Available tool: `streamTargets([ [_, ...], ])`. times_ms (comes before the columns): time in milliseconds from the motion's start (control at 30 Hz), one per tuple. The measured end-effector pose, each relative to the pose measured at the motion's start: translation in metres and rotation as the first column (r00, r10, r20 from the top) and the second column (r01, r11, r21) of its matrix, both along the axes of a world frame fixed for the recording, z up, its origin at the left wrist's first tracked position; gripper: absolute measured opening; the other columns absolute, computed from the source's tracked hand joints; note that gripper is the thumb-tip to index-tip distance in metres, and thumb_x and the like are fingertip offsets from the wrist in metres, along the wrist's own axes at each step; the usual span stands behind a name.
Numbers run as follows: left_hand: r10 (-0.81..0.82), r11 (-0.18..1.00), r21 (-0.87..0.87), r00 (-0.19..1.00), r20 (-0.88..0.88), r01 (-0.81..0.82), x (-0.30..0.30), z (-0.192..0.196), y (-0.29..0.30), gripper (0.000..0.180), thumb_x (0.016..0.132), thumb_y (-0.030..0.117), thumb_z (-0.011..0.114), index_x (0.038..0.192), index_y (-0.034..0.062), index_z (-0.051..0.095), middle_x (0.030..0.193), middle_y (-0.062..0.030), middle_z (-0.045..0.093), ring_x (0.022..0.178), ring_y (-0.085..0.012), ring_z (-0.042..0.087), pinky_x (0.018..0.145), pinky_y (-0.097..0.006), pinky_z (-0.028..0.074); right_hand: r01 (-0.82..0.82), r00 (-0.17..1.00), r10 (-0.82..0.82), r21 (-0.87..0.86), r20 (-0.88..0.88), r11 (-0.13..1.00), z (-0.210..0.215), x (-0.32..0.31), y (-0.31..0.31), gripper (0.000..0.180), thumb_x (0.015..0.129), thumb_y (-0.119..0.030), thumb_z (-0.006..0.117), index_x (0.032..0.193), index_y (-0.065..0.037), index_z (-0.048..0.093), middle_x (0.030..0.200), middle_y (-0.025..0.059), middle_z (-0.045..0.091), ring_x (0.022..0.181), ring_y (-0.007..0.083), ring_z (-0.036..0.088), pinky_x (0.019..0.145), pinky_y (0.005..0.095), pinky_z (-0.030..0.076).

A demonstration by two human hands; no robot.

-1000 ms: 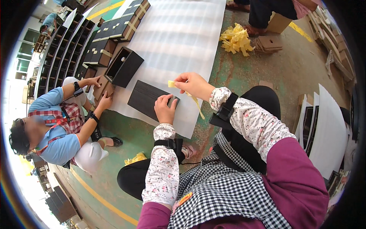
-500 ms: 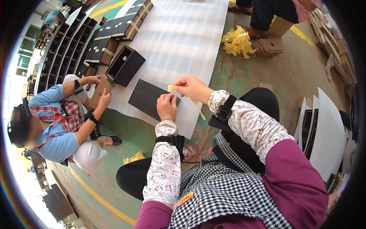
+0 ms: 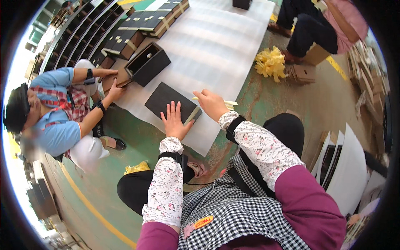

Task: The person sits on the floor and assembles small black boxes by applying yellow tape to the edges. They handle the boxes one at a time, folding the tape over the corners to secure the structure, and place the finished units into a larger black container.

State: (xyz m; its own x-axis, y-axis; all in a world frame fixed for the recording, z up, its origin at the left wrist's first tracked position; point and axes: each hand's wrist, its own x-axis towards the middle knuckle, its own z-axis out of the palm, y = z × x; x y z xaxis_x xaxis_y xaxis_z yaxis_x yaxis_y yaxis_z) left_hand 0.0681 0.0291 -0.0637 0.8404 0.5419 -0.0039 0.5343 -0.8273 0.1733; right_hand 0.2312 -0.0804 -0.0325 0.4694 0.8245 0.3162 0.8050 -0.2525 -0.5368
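Black box (image 3: 164,95) ran along the near edge of the sheet (image 3: 212,54), your left hand (image 3: 176,126) splayed atop, right hand (image 3: 211,105) pinching yellow strips (image 3: 230,104) by its end.

A rectangular black block (image 3: 163,95), its broad dark face up, lies flat and aslant on the white sheet (image 3: 216,58), near its lower end; a paler strip shows at its right-hand end. The left hand (image 3: 176,127) rests spread upon it. Pale yellow strips (image 3: 230,103), thin and loose, jut from the right hand (image 3: 211,105), just beside the block.
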Motion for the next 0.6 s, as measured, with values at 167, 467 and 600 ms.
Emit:
streamTargets([
  [167, 0.051, 0.999, -0.004, 0.998, 0.044, -0.051, 0.003, -0.001, -0.004, 0.089, 0.073, 0.051, 0.062, 0.142, 0.014, 0.018, 0.149, -0.0097, 0.015, 0.137, -0.0275, 0.012, 0.108, -0.054, 0.006, -0.146, 0.962, 0.164, -0.097, 0.219, 0.985, -0.024, -0.007, -0.002, 0.015, 0.075, -0.008, 0.054, 0.09, -0.007, 0.057, 0.078, 0.0072, 0.052, 0.076, 0.0246, 0.057, 0.065, 0.0355, 0.048],
  [467, 0.06, 0.998, -0.034, 0.994, 0.096, -0.057, 0.001, -0.003, -0.001, 0.088, 0.073, 0.048, 0.064, 0.142, 0.0163, 0.019, 0.149, -0.0083, 0.016, 0.137, -0.0264, 0.014, 0.108, -0.053, 0.007, -0.117, 0.965, 0.163, -0.22, 0.206, 0.969, -0.015, -0.024, -0.008, 0.011, 0.076, -0.007, 0.054, 0.086, -0.004, 0.057, 0.081, 0.0099, 0.051, 0.076, 0.0271, 0.057, 0.064, 0.0376, 0.047],
  [600, 0.055, 0.998, -0.033, 0.997, 0.057, -0.054, -0.001, -0.002, 0.002, 0.089, 0.073, 0.05, 0.062, 0.143, 0.0171, 0.017, 0.149, -0.0073, 0.015, 0.137, -0.0245, 0.013, 0.109, -0.051, 0.005, -0.072, 0.996, 0.08, -0.22, 0.032, 0.973, -0.011, -0.034, -0.011, 0.009, 0.081, -0.009, 0.053, 0.082, -0.003, 0.06, 0.078, 0.013, 0.051, 0.072, 0.0315, 0.057, 0.062, 0.0408, 0.047],
])
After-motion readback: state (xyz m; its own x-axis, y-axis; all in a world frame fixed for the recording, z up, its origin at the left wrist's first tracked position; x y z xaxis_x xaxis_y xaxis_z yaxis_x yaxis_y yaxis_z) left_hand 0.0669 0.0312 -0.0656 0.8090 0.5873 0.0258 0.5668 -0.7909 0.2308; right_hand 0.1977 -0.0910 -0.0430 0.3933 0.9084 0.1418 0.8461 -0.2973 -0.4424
